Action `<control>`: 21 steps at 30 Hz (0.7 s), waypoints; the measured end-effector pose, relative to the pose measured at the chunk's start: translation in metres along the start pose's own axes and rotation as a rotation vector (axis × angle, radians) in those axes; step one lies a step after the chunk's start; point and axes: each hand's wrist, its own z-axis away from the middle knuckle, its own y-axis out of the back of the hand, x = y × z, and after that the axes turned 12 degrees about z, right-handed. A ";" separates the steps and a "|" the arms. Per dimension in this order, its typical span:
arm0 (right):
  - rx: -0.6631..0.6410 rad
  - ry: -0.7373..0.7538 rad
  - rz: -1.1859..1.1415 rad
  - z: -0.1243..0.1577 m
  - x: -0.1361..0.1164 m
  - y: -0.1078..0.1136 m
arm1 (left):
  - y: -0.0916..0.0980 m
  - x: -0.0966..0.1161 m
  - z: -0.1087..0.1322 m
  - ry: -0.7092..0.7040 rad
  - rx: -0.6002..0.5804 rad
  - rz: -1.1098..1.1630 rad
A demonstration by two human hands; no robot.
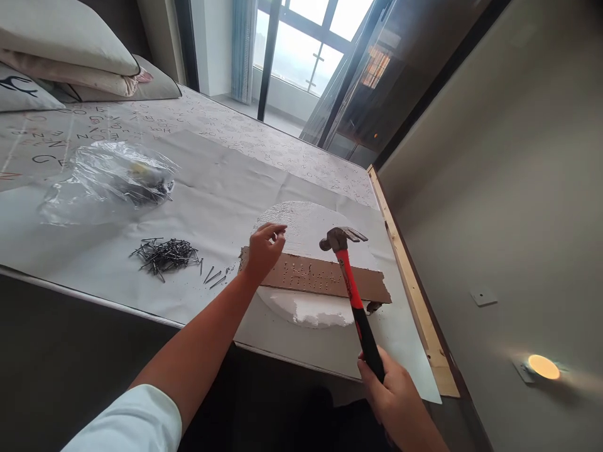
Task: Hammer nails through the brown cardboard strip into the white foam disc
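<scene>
My right hand (pixel 394 390) grips the black lower handle of a claw hammer (pixel 349 276). Its metal head is raised over the right part of a brown board (pixel 311 276), claw pointing right. Rows of small nails or nail marks dot the board's middle. Beneath the board lies a round white foam slab (pixel 306 223) with a ragged front edge. My left hand (pixel 266 248) is above the board's left end, fingers curled toward the thumb; anything pinched there is too small to make out. Left of it are a heap of dark nails (pixel 169 256) and several loose nails (pixel 213 276).
A clear plastic bag (pixel 103 182) with dark contents lies behind the nail heap. A white sheet (pixel 226 182) covers part of the patterned mattress (pixel 207 116). Pillows (pixel 61 37) are stacked at back left. A wooden rail (pixel 409 282) runs beside the right wall.
</scene>
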 end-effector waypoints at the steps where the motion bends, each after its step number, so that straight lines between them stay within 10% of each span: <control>1: -0.018 0.006 0.010 -0.003 0.001 -0.003 | 0.007 0.001 -0.003 0.003 0.045 -0.009; 11: -0.168 -0.020 -0.251 -0.016 0.022 -0.034 | 0.092 -0.042 -0.012 0.206 0.179 -0.164; 21: -0.179 0.037 -0.758 -0.029 0.022 -0.045 | 0.152 -0.095 0.006 0.740 -0.492 -0.992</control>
